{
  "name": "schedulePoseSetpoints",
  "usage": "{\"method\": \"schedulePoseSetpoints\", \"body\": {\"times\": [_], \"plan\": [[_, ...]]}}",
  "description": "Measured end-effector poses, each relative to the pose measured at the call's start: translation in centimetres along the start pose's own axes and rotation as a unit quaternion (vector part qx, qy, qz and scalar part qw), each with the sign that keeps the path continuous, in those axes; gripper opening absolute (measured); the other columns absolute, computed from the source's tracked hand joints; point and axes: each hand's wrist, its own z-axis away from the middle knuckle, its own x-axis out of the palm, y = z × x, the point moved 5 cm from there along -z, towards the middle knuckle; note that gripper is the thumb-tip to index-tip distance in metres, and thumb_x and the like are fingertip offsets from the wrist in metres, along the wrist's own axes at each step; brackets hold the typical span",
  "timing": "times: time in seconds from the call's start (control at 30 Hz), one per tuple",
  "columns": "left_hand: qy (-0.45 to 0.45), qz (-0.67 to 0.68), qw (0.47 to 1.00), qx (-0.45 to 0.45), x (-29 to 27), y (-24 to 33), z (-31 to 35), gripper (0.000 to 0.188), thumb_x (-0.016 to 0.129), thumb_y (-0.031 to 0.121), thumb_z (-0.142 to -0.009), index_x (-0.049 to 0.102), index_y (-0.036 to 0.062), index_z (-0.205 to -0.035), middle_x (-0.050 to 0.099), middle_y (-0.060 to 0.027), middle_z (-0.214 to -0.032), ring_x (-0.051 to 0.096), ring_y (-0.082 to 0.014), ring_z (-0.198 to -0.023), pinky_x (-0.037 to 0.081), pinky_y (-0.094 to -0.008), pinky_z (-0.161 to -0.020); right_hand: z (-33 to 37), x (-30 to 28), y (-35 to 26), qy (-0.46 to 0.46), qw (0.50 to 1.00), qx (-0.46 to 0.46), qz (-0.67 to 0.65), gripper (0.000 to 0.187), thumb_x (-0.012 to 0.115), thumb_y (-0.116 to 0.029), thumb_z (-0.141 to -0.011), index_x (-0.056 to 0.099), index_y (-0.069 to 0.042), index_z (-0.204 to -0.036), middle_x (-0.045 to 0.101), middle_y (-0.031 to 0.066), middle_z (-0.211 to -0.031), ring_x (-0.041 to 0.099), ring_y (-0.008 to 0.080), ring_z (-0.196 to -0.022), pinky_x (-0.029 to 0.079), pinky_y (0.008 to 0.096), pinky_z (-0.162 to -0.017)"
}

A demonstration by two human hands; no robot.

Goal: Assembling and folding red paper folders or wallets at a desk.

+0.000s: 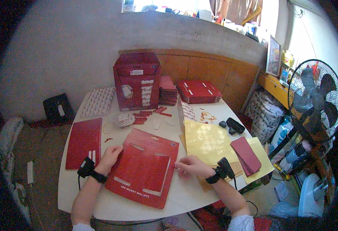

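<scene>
A large red cardboard backing card (138, 169) with cut slots and a hang hole lies slightly tilted in front of me on the white table. At its left edge, my left hand (110, 158) is closed, gripping the card. My right hand (194, 167) is beside the card's right edge, its thumb and fingers pinched together. Whether those fingertips hold the edge or something small cannot be made out. Close to the right forearm lies a yellow sheet (207, 136) with rows of round clear stickers. Each wrist wears a black strapped device.
Behind the card stand a tall red box (138, 88), a crumpled white bundle (123, 119) and stacked red cards (199, 91). More red cards (85, 138) lie at left. Dark red envelopes (246, 156) rest at right. A black fan (316, 100) stands beyond the table's right side.
</scene>
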Motion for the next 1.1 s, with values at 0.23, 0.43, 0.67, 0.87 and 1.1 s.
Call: {"method": "schedulePoseSetpoints", "body": {"times": [0.23, 0.43, 0.67, 0.87, 1.1], "plan": [[0.013, -0.077, 0.993, 0.094, 0.4, 1.0, 0.7, 0.036, 0.055, 0.021, -0.092, 0.052, -0.0014, -0.120, 0.059, -0.0097, -0.112, 0.057, -0.0129, -0.094, 0.046, -0.0272, -0.081, 1.0, -2.7, -2.8, 0.228, 0.943, -0.124, 0.210, 0.038, 0.058, -0.033, -0.089, 0.059, 0.003, -0.102, 0.066, 0.0155, -0.093, 0.063, 0.0237, -0.082, 0.051, 0.0361, -0.075], [0.009, -0.272, 0.923, 0.273, 2.1, 3.3, 2.4, 0.039, 0.060, 0.015, -0.085, 0.051, -0.0019, -0.120, 0.054, -0.0176, -0.120, 0.051, -0.0298, -0.112, 0.040, -0.0378, -0.097, 1.2, -4.3, -1.7, 0.337, 0.739, -0.146, 0.566, 0.059, 0.055, -0.040, -0.087, 0.044, 0.001, -0.128, 0.046, 0.0210, -0.131, 0.044, 0.0329, -0.121, 0.036, 0.0436, -0.100], [-0.119, -0.342, 0.847, 0.389, 5.8, 4.4, 5.3, 0.041, 0.061, 0.017, -0.084, 0.052, 0.0002, -0.120, 0.050, -0.0191, -0.126, 0.040, -0.0353, -0.126, 0.031, -0.0434, -0.106, 1.6, -5.0, -2.9, 0.275, 0.810, -0.021, 0.518, 0.048, 0.055, -0.037, -0.088, 0.054, 0.000, -0.119, 0.067, 0.0151, -0.095, 0.062, 0.0317, -0.091, 0.047, 0.0415, -0.082], [-0.204, -0.412, 0.773, 0.437, 9.8, 3.9, 9.1, 0.052, 0.061, 0.033, -0.085, 0.049, 0.0021, -0.126, 0.042, -0.0214, -0.134, 0.030, -0.0420, -0.131, 0.023, -0.0528, -0.107, 1.7, -5.0, -2.8, 0.304, 0.811, -0.078, 0.494, 0.039, 0.056, -0.037, -0.087, 0.064, -0.002, -0.102, 0.067, 0.0108, -0.072, 0.064, 0.0307, -0.073, 0.050, 0.0412, -0.070], [-0.266, -0.485, 0.693, 0.461, 12.6, 2.9, 11.6, 0.070, 0.051, 0.054, -0.086, 0.042, 0.0013, -0.132, 0.032, -0.0261, -0.140, 0.026, -0.0434, -0.133, 0.018, -0.0550, -0.109, 1.8, -5.0, -2.3, 0.308, 0.810, -0.084, 0.491, 0.039, 0.055, -0.041, -0.087, 0.064, -0.005, -0.099, 0.066, 0.0130, -0.073, 0.065, 0.0309, -0.073, 0.050, 0.0427, -0.066]]}}
